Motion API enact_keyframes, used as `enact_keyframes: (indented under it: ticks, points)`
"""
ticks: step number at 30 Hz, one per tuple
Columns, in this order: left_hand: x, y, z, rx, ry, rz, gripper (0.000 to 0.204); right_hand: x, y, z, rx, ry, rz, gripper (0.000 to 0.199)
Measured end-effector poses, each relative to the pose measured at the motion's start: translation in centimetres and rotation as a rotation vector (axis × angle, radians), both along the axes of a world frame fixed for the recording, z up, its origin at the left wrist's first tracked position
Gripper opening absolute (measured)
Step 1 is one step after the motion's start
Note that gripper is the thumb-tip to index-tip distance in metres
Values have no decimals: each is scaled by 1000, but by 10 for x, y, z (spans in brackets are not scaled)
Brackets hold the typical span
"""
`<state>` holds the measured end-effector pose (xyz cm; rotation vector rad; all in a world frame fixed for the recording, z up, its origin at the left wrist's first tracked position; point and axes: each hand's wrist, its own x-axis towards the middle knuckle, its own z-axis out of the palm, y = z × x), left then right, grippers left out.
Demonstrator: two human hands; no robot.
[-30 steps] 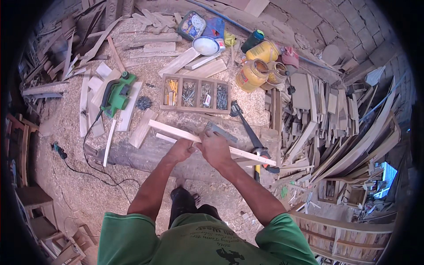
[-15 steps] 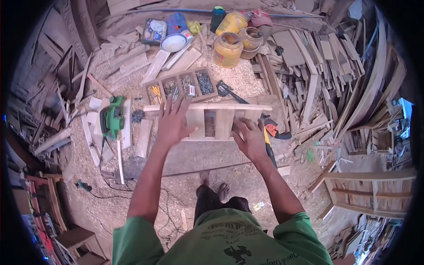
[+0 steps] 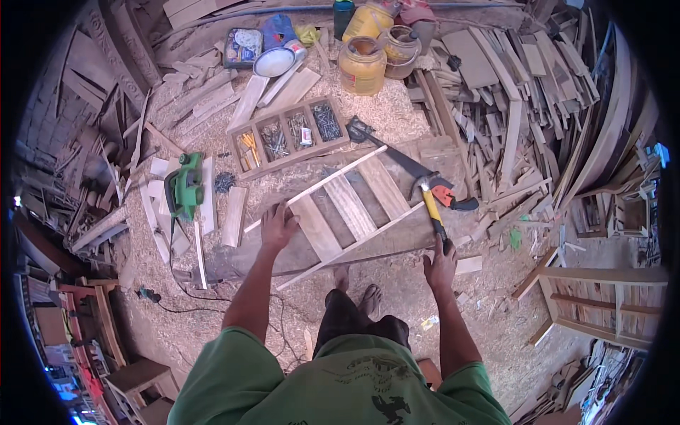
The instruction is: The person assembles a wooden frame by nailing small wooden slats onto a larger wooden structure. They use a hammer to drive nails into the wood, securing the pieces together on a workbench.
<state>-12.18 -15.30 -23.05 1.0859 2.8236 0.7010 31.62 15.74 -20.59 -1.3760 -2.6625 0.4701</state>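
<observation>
The slatted wooden frame (image 3: 347, 205) is lying flat on a thick plank (image 3: 283, 251) serving as the surface, its two long rails running from 8 o'clock toward 2 o'clock, with three slats spanning between them. The left hand (image 3: 278, 225) is pressing down, fingers spread and open, on the upper rail at the 9 o'clock end of the frame; this is judged to be steadying the assembly against impact. The right hand (image 3: 440, 268) is closing around the yellow-handled hammer (image 3: 431, 205), whose head is sitting at the 3 o'clock end of the frame, near the lower rail. A handsaw (image 3: 414, 173) with an orange and black grip is lying just beside the hammer head. The compartmented tray of nails and screws (image 3: 287, 136) is resting at 11 o'clock of the frame, the green power planer (image 3: 184, 185) at 9 o'clock, both within reach. Compared with half a second earlier, both hands were gripping the frame itself; now the right hand is holding the hammer and the frame is lying angled
</observation>
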Motion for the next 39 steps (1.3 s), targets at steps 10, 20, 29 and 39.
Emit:
enact_keyframes:
  ticks: [10,20,29,39]
  points:
    - [-41,36,32,-93,-504,-9,69,-23,60,1,-101,45,-2,60]
    - [-53,53,116,108,-1003,-250,36,-44,16,115,-708,572,-472,26]
    - [-4,114,219,-40,-332,-421,36,-40,-86,113,-528,656,-542,34]
    - [27,133,212,-41,-207,-360,43,-45,-151,108,-316,166,104,34]
